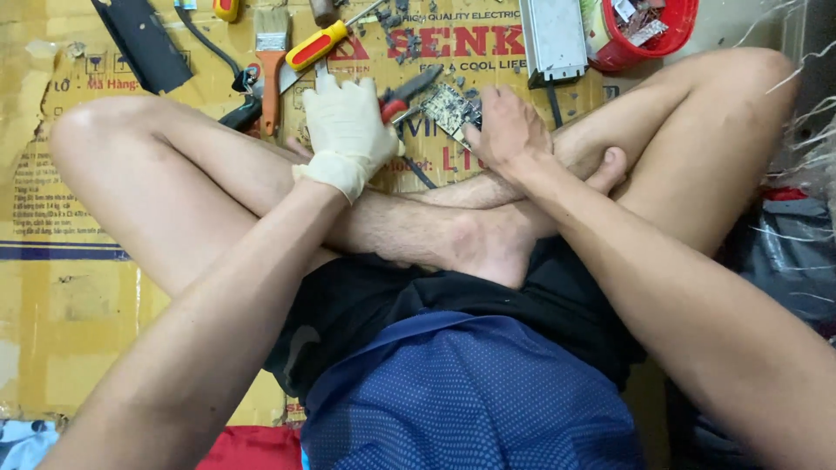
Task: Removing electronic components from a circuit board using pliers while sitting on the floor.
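Flattened cardboard (78,287) covers the floor. The gloved left hand (348,130) grips red-handled pliers (407,92), their nose at the circuit board (451,109); the bare right hand (505,130) presses that board down. Best to keep the board pinned flat and pull steadily.

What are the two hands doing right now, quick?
Left hand, in a cream glove: grip closed on red-handled pliers.
Right hand, bare: pressing on a small grey circuit board; whether it grips the board cannot be told.
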